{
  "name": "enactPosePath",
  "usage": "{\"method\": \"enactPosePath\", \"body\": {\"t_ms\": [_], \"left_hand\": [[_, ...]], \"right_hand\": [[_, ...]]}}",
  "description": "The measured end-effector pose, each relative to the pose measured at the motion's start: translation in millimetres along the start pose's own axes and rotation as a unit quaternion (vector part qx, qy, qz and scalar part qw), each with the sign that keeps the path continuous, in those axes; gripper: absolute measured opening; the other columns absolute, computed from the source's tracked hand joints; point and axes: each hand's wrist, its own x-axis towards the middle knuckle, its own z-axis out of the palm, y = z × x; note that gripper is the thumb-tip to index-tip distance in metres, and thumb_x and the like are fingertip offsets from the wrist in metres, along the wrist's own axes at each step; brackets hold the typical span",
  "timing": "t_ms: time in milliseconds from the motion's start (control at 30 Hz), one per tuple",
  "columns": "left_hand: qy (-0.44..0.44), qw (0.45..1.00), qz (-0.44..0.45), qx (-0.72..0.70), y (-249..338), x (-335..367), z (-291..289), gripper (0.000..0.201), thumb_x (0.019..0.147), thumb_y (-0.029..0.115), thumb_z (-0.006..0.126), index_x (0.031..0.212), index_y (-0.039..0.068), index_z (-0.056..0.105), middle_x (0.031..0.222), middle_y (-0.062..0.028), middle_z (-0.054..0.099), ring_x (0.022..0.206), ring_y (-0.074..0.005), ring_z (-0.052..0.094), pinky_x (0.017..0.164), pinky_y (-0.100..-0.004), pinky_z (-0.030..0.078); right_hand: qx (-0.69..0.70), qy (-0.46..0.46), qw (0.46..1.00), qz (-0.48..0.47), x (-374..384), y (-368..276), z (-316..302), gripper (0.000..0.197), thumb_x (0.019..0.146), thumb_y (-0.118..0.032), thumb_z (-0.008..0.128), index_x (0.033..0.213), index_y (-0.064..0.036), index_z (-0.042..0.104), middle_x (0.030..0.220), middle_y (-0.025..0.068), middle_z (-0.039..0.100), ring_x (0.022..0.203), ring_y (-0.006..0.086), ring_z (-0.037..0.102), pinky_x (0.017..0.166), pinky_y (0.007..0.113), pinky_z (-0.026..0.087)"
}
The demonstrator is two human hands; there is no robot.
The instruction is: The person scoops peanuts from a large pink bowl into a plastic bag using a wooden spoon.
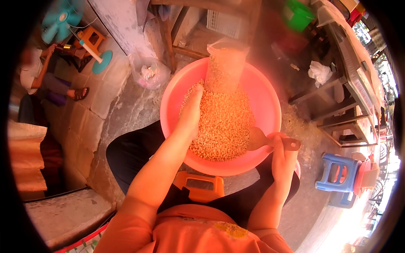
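A large pink basin sits in front of me, heaped with small golden-brown grains or beans. A clear plastic bag, partly filled with the same grains, stands upright at the basin's far side. My left hand reaches into the basin at the left of the heap, its fingertips close to the bag's lower left edge. Most of its fingers are hidden, so its grip is unclear. Over the basin's right rim, my right hand is closed round a flat brown paddle, whose blade touches the grains.
An orange stool is between my legs. A knotted clear bag lies left of the basin. Blue stools and a wooden table stand at right. Another person sits far left near a teal fan.
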Motion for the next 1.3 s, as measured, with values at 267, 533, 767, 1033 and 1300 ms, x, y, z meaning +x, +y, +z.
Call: {"method": "enactPosePath", "body": {"t_ms": [267,533,767,1033,1300], "left_hand": [[-0.112,0.987,0.02,0.115,-29.9,25.5,-23.3,0.06,0.096,0.045,0.04,0.137,0.001,0.036,0.137,-0.0105,0.042,0.124,-0.0187,0.042,0.104,-0.0326,0.032],[-0.102,0.971,-0.031,0.216,-26.7,24.0,-23.6,0.055,0.096,0.045,0.039,0.128,0.001,0.045,0.13,-0.0104,0.046,0.119,-0.0192,0.044,0.103,-0.0323,0.032],[-0.05,0.957,0.021,0.286,-22.4,12.0,-10.8,0.058,0.096,0.049,0.034,0.12,0.0,0.052,0.124,-0.011,0.051,0.115,-0.0199,0.048,0.1,-0.034,0.035],[-0.083,0.995,-0.032,0.055,-19.7,12.8,-10.0,0.062,0.097,0.051,0.029,0.121,-0.003,0.049,0.122,-0.0139,0.052,0.112,-0.0205,0.05,0.098,-0.0357,0.039],[-0.015,0.994,0.049,0.096,-18.8,20.3,-18.6,0.065,0.096,0.054,0.03,0.121,-0.003,0.05,0.121,-0.0136,0.052,0.113,-0.0221,0.047,0.101,-0.0361,0.033]], "right_hand": [[0.096,-0.056,0.993,0.04,-4.2,-24.3,13.1,0.02,0.084,-0.008,0.045,0.076,0.0033,0.058,0.061,0.0073,0.056,0.054,0.0131,0.05,0.055,0.026,0.039],[0.136,-0.056,0.988,0.049,-3.6,-27.9,38.3,0.025,0.087,-0.015,0.045,0.072,0.0016,0.056,0.058,0.0064,0.053,0.053,0.013,0.05,0.054,0.027,0.038],[0.245,-0.058,0.966,0.054,5.5,-8.9,50.2,0.026,0.09,-0.013,0.041,0.076,0.0022,0.057,0.059,0.0059,0.055,0.051,0.0121,0.053,0.05,0.024,0.039],[0.286,-0.005,0.956,0.056,3.7,-15.4,59.5,0.029,0.094,-0.022,0.048,0.079,0.0019,0.057,0.062,0.0081,0.058,0.053,0.013,0.054,0.051,0.025,0.039],[0.305,0.024,0.951,0.047,9.6,-8.3,60.0,0.039,0.095,-0.035,0.047,0.079,-0.0011,0.056,0.054,0.0067,0.057,0.056,0.0117,0.055,0.062,0.023,0.037]]}}
